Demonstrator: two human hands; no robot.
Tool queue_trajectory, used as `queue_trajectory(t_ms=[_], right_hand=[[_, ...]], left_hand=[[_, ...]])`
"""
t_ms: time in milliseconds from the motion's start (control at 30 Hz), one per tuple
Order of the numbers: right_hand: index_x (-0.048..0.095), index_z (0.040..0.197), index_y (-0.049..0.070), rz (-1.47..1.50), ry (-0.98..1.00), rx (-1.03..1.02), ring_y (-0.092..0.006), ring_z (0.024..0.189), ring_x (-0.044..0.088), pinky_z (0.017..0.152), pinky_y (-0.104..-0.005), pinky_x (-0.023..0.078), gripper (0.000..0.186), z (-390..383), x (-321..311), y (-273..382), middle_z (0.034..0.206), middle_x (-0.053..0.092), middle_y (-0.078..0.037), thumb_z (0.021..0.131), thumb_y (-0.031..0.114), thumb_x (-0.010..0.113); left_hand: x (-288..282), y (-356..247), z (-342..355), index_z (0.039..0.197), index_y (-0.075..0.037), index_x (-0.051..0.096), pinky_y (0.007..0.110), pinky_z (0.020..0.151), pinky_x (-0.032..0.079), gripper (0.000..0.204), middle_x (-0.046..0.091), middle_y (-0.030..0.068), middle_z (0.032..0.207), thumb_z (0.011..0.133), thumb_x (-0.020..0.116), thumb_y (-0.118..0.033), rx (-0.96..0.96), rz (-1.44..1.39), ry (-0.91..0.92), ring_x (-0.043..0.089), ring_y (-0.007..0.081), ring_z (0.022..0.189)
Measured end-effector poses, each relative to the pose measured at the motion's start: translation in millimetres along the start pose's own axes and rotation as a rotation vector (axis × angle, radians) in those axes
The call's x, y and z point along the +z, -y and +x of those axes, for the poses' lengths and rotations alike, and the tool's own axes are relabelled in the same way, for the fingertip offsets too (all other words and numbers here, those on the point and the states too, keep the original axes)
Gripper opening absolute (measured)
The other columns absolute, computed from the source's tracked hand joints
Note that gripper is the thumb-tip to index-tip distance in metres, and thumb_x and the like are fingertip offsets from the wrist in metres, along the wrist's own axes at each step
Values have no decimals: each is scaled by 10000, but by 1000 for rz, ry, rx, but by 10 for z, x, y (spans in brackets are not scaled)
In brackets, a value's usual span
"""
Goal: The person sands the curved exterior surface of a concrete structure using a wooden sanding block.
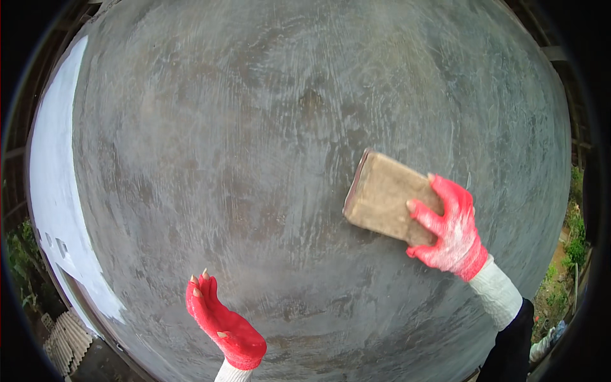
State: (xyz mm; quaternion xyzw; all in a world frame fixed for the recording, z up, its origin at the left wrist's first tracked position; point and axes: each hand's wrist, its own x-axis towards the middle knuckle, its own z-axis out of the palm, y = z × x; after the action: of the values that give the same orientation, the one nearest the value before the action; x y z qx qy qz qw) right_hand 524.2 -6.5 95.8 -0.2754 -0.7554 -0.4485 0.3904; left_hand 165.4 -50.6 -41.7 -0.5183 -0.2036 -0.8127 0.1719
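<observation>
My right hand (450,230), in a red and white glove with bare fingertips, grips a tan rectangular sanding block (389,196) by its right end. A thin dark reddish layer shows along the block's left edge. The block lies against a grey plastered wall (273,159) marked with pale streaks and darker patches. My left hand (224,323), gloved in red with bare fingertips, is raised at the lower left. Its fingers point upward, slightly curved, with nothing in them. Whether it touches the wall, I cannot tell.
A white painted strip (58,159) runs down the wall's left side. At the lower left lies a corrugated grey sheet (69,344), with green plants (27,267) above it. Grass and bare soil (555,286) show beyond the wall's right edge.
</observation>
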Motion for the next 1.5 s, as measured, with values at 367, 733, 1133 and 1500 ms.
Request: queue_trajectory(t_ms=[367, 733, 1133, 1500], right_hand=[[484, 1402, 353, -46, 323, -719, -264, 1101, 543, 908, -427, 510, 658, -1021, 430, 694, 1433, 442, -44, 776, 309, 683], [513, 1422, 266, -216, -376, 365, -356, 1324, 437, 1085, -449, 401, 760, 2262, -402, -512, 1513, 374, -118, 722, 419, 764], [596, 1329, 234, -46, -27, -449, -342, 1166, 531, 983, -468, 453, 723, 2298, 191, 941, 1424, 450, -127, 660, 432, 786], [620, 1292, 200, 36, -109, -366, -340, 1188, 515, 996, -457, 443, 706, 2191, 303, 1050, 1421, 455, -134, 639, 371, 826]], left_hand=[[-219, 98, -85, 1497, -28, 295, 513, 1168, 262, 701, 273, 161, 1549, 998, 420, -504, -42, 30, -74, 347, 356, 1402], [-370, 362, -140, 1472, 8, 320, 512, 1111, 353, 645, 302, 219, 1490, 1030, 355, -459, 145, 49, 2, 390, 370, 1358], [-465, 192, 111, 1451, 88, 316, 507, 1111, 353, 603, 318, 255, 1471, 1022, 396, -327, 221, 81, 179, 397, 396, 1341], [-482, 69, 320, 1462, 33, 326, 523, 1103, 344, 734, 332, 266, 1472, 845, 672, -160, 282, 391, 301, 384, 418, 1337]])
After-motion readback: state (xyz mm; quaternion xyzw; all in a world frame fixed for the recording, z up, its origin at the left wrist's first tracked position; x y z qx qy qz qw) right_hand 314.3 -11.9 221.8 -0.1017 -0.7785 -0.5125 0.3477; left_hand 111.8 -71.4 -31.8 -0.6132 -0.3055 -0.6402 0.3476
